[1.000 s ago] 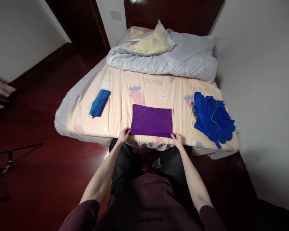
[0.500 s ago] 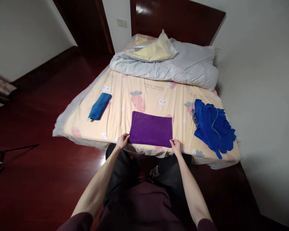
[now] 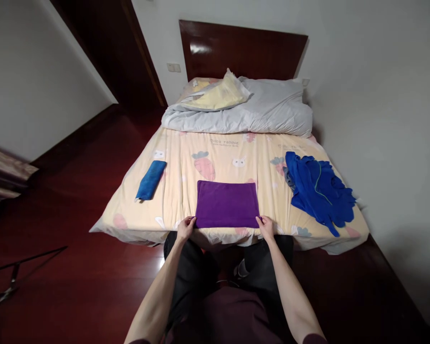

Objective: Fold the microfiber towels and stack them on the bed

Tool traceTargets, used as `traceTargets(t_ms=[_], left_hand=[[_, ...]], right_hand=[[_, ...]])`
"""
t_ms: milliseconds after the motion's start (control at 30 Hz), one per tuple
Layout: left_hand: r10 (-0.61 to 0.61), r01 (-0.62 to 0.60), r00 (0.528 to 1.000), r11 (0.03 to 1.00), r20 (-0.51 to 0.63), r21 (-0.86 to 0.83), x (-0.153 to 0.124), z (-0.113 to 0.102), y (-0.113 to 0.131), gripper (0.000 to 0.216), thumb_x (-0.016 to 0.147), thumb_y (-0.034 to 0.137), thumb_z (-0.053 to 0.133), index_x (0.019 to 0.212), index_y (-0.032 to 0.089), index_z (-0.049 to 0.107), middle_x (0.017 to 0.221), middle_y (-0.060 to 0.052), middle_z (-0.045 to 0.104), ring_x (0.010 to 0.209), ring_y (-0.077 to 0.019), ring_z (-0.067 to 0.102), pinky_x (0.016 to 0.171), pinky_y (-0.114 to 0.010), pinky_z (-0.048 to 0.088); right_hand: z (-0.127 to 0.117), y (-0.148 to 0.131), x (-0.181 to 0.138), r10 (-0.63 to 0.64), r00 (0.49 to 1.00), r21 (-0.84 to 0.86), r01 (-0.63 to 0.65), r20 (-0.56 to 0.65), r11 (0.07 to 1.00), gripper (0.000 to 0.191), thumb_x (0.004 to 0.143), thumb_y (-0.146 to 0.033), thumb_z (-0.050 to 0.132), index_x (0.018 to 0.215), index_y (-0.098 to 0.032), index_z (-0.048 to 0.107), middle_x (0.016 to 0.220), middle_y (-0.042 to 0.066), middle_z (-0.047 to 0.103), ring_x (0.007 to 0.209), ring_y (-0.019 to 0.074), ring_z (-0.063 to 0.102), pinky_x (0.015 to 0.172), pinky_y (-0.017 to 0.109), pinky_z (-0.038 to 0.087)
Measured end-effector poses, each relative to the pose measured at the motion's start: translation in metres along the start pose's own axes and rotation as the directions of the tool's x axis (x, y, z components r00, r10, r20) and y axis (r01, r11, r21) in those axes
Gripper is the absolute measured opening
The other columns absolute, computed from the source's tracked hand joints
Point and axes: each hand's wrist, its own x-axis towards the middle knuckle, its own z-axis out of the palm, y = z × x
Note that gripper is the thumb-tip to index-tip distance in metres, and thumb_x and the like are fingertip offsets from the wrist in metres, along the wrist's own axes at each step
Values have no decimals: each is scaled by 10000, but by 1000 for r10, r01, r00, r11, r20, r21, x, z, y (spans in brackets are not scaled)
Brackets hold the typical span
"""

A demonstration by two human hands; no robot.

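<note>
A purple cloth (image 3: 227,205) lies flat as a rectangle near the front edge of the bed. My left hand (image 3: 185,228) pinches its left side close to the near corner. On the opposite side my right hand (image 3: 265,226) pinches the cloth near its right corner. To the left rests a narrow folded blue cloth (image 3: 151,180). A crumpled heap of bright blue cloth (image 3: 318,188) with a thin green line across it sits at the right; a bit of greyish fabric shows at its left edge.
The bed (image 3: 181,153) has a pale yellow sheet with carrot and rabbit prints. A grey quilt (image 3: 272,107) and a yellowish pillow (image 3: 222,93) are bunched by the dark headboard (image 3: 243,50). A thin black stand (image 3: 14,277) is on the floor at left.
The camera view has tilted up and shifted, so the bed sits lower in the picture. Both hands keep their pinch on the purple cloth, which stays flat.
</note>
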Motion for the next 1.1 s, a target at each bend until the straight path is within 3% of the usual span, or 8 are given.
traceTargets(t_ms=[233, 400, 733, 1100], left_hand=[[-6, 4, 1000, 999, -29, -50, -9, 1, 2, 524, 773, 706, 602, 890, 203, 692, 865, -110, 784, 895, -304, 750, 811, -400, 562], [25, -26, 1000, 990, -5, -140, -22, 3, -1, 723, 714, 850, 566, 956, 175, 668, 894, -114, 767, 848, -260, 743, 745, -363, 582], [9, -11, 996, 1000, -87, -22, -15, 2, 2, 351, 849, 553, 552, 901, 219, 648, 881, -88, 765, 864, -265, 730, 854, -394, 540], [-33, 37, 994, 999, -107, 33, -8, 5, 7, 248, 871, 471, 569, 854, 234, 639, 831, -71, 765, 803, -249, 734, 781, -351, 532]], right_hand=[[-2, -15, -9, -18, 996, -84, 11, -84, 996, 702, 704, -906, 591, 656, -207, 639, 570, 53, 660, 560, 215, 624, 562, 312, 514], [-1, -18, -18, -32, 988, -96, 17, -152, 995, 703, 749, -883, 573, 732, -190, 686, 693, 112, 732, 633, 247, 676, 632, 335, 529], [0, -19, -20, -60, 990, -154, 39, -131, 987, 715, 814, -880, 489, 748, -196, 687, 676, 97, 719, 626, 233, 654, 652, 321, 517], [1, -18, -14, -58, 988, -167, 33, -146, 985, 693, 804, -866, 514, 714, -201, 690, 665, 115, 732, 601, 250, 653, 625, 329, 499]])
